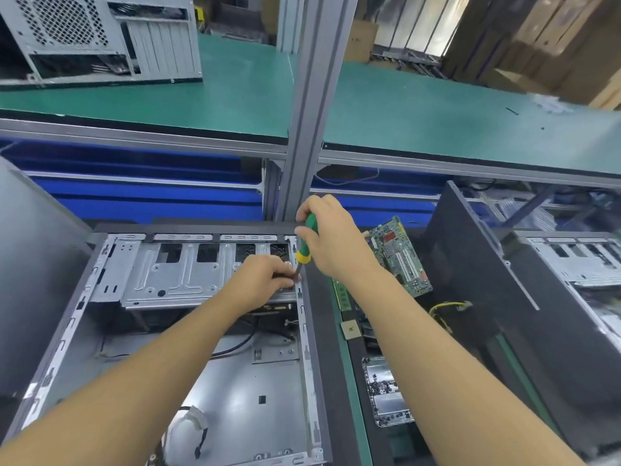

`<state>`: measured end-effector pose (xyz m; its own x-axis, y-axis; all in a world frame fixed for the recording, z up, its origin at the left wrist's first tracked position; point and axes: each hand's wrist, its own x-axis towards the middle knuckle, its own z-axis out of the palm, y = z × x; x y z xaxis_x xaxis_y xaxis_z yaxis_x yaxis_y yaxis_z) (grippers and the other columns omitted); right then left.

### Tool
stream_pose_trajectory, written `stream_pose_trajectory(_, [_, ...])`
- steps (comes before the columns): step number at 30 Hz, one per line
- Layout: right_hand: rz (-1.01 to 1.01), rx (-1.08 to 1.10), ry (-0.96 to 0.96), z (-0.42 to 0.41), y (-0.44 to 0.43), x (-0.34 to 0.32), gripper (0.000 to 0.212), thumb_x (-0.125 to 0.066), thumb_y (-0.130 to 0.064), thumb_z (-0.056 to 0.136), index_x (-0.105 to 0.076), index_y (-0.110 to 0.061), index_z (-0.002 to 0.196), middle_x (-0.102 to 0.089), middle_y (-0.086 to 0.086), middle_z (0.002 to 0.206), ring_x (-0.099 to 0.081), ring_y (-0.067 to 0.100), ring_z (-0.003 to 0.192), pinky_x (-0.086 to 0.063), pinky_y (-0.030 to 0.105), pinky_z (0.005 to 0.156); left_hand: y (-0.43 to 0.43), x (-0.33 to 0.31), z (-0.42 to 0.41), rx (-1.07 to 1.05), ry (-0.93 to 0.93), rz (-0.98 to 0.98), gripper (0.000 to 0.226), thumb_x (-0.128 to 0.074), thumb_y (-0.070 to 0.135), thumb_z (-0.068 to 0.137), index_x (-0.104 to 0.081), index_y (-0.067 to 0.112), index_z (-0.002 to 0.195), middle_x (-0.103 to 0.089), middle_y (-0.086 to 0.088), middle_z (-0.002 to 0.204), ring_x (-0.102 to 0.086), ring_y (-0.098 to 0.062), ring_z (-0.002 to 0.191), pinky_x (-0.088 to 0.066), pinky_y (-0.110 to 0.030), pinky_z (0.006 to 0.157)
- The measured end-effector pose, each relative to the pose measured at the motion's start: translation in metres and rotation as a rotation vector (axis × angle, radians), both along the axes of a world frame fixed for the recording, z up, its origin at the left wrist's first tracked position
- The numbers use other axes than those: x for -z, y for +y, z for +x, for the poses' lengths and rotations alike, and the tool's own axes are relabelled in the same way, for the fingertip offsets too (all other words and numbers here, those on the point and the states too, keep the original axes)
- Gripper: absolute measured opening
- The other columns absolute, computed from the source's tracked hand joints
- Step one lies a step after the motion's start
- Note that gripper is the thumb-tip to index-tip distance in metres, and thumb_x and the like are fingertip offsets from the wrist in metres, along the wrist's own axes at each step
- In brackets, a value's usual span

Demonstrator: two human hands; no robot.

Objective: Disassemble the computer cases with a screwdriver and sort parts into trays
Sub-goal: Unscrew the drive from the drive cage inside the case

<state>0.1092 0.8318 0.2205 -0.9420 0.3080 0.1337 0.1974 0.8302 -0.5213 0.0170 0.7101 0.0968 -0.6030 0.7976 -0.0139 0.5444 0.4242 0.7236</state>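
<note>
The open case (235,381) lies on its side on the counter (351,391), with the drive cage (174,274) across its far end. The step in hand looks like undoing a screw at the cage's right edge. The left hand (265,275) reaches in, fingers curled, pinching the screwdriver (307,240) shaft near its tip to steady it. The right hand (332,240) wraps the green-and-yellow handle from above, wrist raised, tool near upright. Next, the screw probably needs turning out and carrying to the screw tray (386,395), right of the case and nearer than a loose board (400,253).
</note>
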Motion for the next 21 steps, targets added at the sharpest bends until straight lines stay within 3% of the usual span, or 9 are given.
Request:
stream_pose_trajectory(4, [0.014, -0.033, 0.002, -0.0006, -0.0029, -0.0020, 0.009, -0.061, -0.013, 0.098, -0.056, -0.014, 0.105, -0.044, -0.002, 0.105, -0.045, 0.015, 0.085, -0.033, 0.025, 0.074, 0.0006, 0.0021, 0.0010, -0.020, -0.017, 0.034, 0.015, -0.071, 0.015, 0.090, -0.079, 0.024, 0.099, -0.069, 0.015, 0.084, -0.061, 0.005, 0.081, -0.039, -0.004, 0.073])
stream_pose_trajectory(7, [0.015, -0.031, 0.007, -0.0017, -0.0023, -0.0041, 0.009, -0.061, -0.014, 0.098, -0.056, -0.014, 0.105, -0.044, -0.003, 0.104, -0.045, 0.013, 0.085, -0.033, 0.025, 0.074, -0.0001, 0.0022, 0.0020, -0.059, -0.062, 0.055, 0.016, -0.070, 0.013, 0.091, -0.079, 0.023, 0.099, -0.074, 0.009, 0.091, -0.065, -0.001, 0.085, -0.046, -0.013, 0.078])
stream_pose_trajectory(13, [0.025, -0.021, -0.006, -0.0037, -0.0001, -0.0021, 0.010, -0.061, -0.015, 0.098, -0.056, -0.013, 0.107, -0.044, -0.002, 0.104, -0.045, 0.015, 0.086, -0.034, 0.025, 0.075, 0.0015, 0.0018, -0.0027, -0.029, -0.031, 0.006, 0.016, -0.072, 0.017, 0.090, -0.079, 0.023, 0.103, -0.074, 0.009, 0.093, -0.064, -0.003, 0.086, -0.045, -0.009, 0.077])
stream_pose_trajectory(18, [0.201, -0.073, -0.048, -0.0063, 0.0005, -0.0057, 0.030, -0.067, -0.038, 0.094, -0.056, -0.015, 0.108, -0.049, -0.003, 0.095, -0.044, 0.017, 0.083, -0.032, 0.028, 0.069, -0.0010, 0.0044, -0.0029, -0.041, -0.098, 0.053, 0.017, -0.072, 0.012, 0.090, -0.079, 0.027, 0.096, -0.075, 0.014, 0.092, -0.066, 0.001, 0.088, -0.048, -0.014, 0.084])
stream_pose_trajectory(21, [0.385, -0.038, -0.082, -0.0068, -0.0008, -0.0071, 0.040, -0.063, -0.053, 0.092, -0.053, -0.016, 0.105, -0.051, -0.002, 0.090, -0.049, 0.019, 0.079, -0.035, 0.031, 0.064, -0.0055, 0.0019, -0.0060, -0.039, -0.149, 0.067, 0.026, -0.069, 0.011, 0.091, -0.075, 0.037, 0.091, -0.071, 0.028, 0.081, -0.064, 0.009, 0.079, -0.044, -0.004, 0.072])
